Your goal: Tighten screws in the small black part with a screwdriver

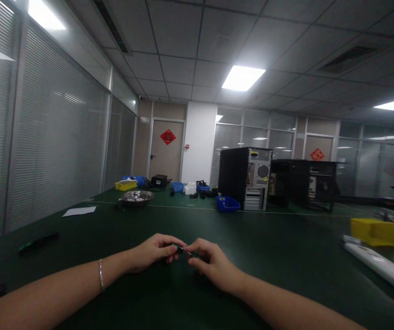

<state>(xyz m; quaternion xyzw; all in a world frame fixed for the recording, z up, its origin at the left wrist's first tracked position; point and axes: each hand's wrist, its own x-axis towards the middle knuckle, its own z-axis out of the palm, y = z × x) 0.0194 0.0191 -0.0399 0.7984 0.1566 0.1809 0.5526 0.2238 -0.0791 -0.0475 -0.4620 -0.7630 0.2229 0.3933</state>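
Observation:
Low over the green table [131,298], both hands meet fingertip to fingertip. My left hand [155,252], with a bracelet on its wrist, pinches a small dark green part [179,249] between thumb and fingers. My right hand [212,263] is closed in a pinch right beside it, thumb against forefinger. A thin, pale, shiny bit shows between the two sets of fingertips, at the right hand's side. Both held pieces are too small and too far covered by fingers to name.
A metal bowl [136,198], paper sheet [79,211] and dark green pen-like tool [38,242] lie left. A computer tower [245,178] and blue bin [228,204] stand farther back. At right are a yellow bin [373,232] and a long white device [379,263].

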